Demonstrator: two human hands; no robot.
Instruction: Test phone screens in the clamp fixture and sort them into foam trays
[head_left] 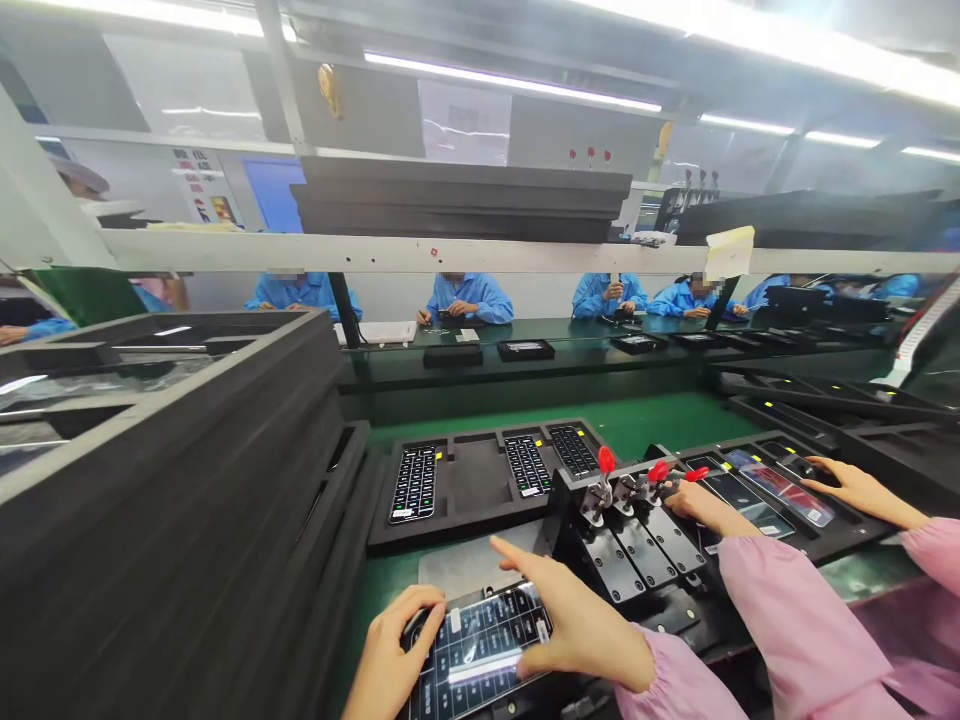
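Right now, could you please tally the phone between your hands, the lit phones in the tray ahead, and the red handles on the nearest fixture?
Phone between left hand and right hand: 1
Lit phones in the tray: 3
Red handles on the nearest fixture: 3
Total: 7

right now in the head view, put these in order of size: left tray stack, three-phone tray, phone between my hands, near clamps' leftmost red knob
Largest to smallest:
1. Left tray stack
2. Three-phone tray
3. Phone, partly covered
4. Leftmost red knob
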